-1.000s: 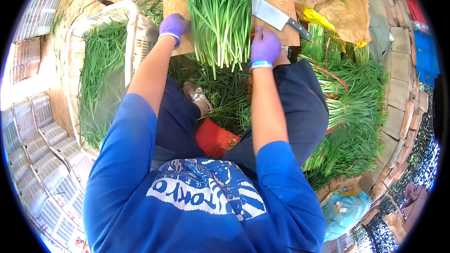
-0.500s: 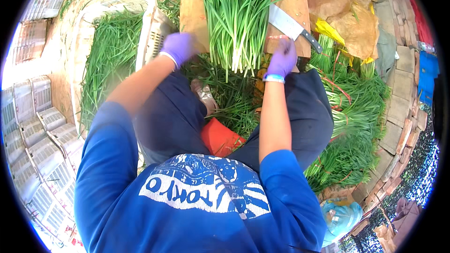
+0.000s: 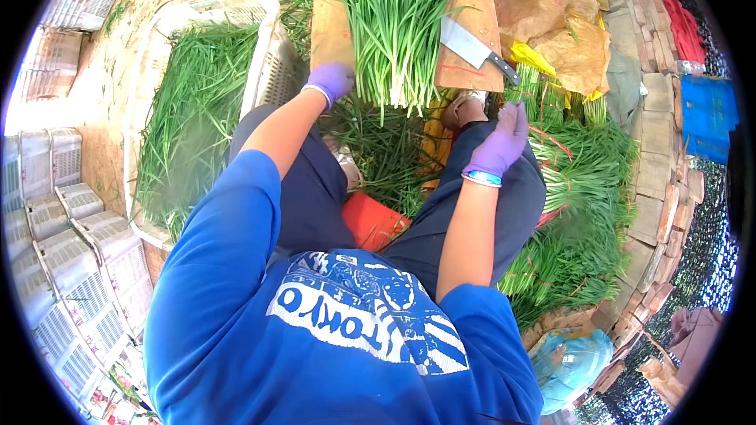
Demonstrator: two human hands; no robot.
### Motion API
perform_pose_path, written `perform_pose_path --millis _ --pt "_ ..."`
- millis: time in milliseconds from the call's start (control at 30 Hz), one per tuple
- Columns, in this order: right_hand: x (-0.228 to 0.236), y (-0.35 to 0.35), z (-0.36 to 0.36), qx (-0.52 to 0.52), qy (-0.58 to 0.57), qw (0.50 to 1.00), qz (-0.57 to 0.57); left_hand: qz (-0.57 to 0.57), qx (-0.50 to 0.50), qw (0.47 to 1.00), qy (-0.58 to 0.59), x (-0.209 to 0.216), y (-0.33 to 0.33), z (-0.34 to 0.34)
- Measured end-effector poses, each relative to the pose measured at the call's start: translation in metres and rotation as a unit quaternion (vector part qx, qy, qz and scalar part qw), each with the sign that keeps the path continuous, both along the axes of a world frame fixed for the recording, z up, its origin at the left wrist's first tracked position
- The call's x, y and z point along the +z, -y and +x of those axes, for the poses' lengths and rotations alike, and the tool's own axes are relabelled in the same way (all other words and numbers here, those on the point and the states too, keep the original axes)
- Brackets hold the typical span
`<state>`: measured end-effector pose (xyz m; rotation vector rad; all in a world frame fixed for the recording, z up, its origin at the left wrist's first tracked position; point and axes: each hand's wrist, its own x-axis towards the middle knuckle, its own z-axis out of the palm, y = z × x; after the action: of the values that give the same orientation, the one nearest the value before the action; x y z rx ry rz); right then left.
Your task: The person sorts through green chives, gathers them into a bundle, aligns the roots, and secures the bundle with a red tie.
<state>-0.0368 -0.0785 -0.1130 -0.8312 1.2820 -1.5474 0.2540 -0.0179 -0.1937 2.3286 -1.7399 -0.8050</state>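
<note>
A thick bunch of green leafy stalks (image 3: 402, 39), likely garlic chives, lies on a wooden board (image 3: 331, 27), pale cut ends toward me over its near edge. My left hand (image 3: 331, 83), in a purple glove, is at the board's near left corner, fingers curled; what they hold, if anything, is hidden. Over my right knee is my gloved right hand (image 3: 502, 144), raised with its fingertips drawn together; anything between them is too small to make out. On the board's right side rests a cleaver (image 3: 466, 43), its black handle past the edge. A thin red tie (image 3: 463, 69) lies near the blade.
A white plastic basket (image 3: 272, 39) full of green leaves stands at left. Tied green bundles (image 3: 587, 189) are piled at right beside bricks (image 3: 657, 142). Loose leaves and a red object (image 3: 370, 220) lie between my legs. Stacked crates (image 3: 55, 212) stand far left.
My right hand has drawn back from the board's near right edge to above my right knee. My left hand stays by the near left corner. The whole view has shifted slightly.
</note>
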Motion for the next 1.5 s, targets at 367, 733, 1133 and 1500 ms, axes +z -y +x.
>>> perform_pose_path --millis 367,733,1133,1500 --pt "0.013 -0.028 -0.022 0.017 0.038 0.999 -0.001 0.283 -0.274 0.911 -0.125 0.054 -0.028 0.005" --pt "-0.009 0.007 -0.014 0.164 0.121 0.952 0.229 0.138 -0.170 0.976 0.017 0.090 -0.060 0.015" --pt "-0.098 0.074 0.053 0.141 0.095 0.925 0.340 -0.040 0.156 0.987 -0.013 0.016 0.044 0.050" --pt "-0.099 0.087 0.055 0.318 0.090 0.900 0.283 0.017 -0.043 0.997 0.062 -0.006 0.023 0.064"
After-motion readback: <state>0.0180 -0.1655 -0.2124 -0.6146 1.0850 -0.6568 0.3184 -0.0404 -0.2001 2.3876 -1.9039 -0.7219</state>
